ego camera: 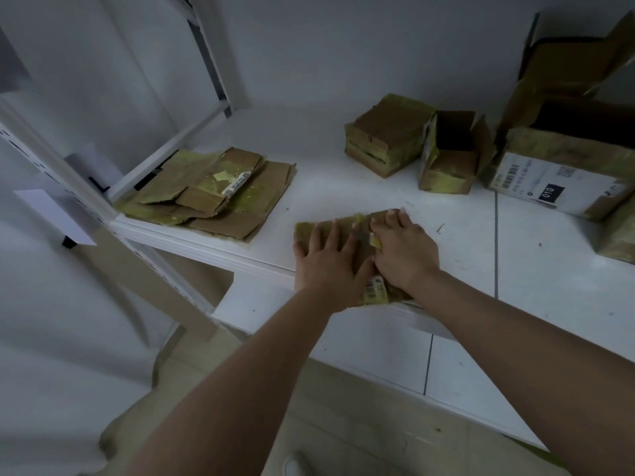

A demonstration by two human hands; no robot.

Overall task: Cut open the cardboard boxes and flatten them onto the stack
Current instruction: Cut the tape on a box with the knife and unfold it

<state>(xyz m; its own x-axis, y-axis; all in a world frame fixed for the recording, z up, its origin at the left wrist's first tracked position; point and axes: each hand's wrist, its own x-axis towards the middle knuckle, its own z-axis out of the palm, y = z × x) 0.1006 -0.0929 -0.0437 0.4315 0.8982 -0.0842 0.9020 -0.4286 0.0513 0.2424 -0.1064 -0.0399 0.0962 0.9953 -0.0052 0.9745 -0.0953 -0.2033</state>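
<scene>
The only writing that reads clearly is "010", white on a black patch of the white shipping label [553,188] stuck to the large open box [563,156] at the far right; the barcodes and small print beside it are too blurred to read. A narrow white label [236,183] lies on the stack of flattened cardboard [213,197] at the left, its text illegible, and a small barcode sticker [374,286] shows on the near end of the flattened box [347,231] under the hands.

That flattened box is brown corrugated cardboard with glossy yellowish tape along its edges, lying flat on the white tabletop [343,180] at its near edge. The left hand [326,261] presses on it with fingers straight and spread, holding nothing. The right hand [403,247] lies palm down just beside it, fingers extended over the far end of the cardboard, thumb tucked by a scrap of tape; it grips nothing.

Behind, well apart from the hands, sit a sealed taped box [386,134] and, touching it, a small open box [452,152] with flaps up. Another cardboard piece [618,235] shows at the right edge. A white shelf frame [178,139] borders the stack.
</scene>
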